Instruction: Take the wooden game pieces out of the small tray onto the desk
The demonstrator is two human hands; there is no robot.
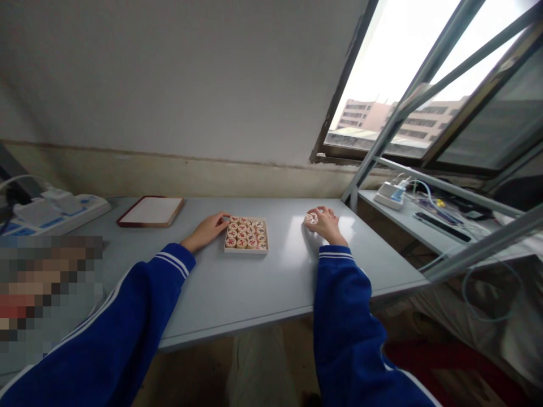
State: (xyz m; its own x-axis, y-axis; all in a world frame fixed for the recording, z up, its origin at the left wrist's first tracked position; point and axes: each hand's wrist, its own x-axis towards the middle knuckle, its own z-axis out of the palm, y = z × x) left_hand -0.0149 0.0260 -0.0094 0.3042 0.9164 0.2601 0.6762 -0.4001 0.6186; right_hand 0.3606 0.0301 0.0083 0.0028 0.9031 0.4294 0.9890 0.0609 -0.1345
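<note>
A shallow, light-coloured box (pixel 246 252) holds rows of round wooden pieces (pixel 241 236) marked with red and dark characters. My left hand (pixel 208 230) rests at the box's upper left corner, its fingertips touching the edge there, with the fingers close together. Farther right on the grey table, my right hand (pixel 327 224) is curled round a small group of similar round pieces (pixel 311 217). Its fingers cover part of them, so how many there are cannot be made out.
On the grey table (pixel 254 294), a flat white board with a brown rim (pixel 153 212) lies at the back left. A power strip (pixel 91 208) sits at the far left. A metal frame (pixel 384 135) and a side shelf with cables (pixel 432 212) stand right.
</note>
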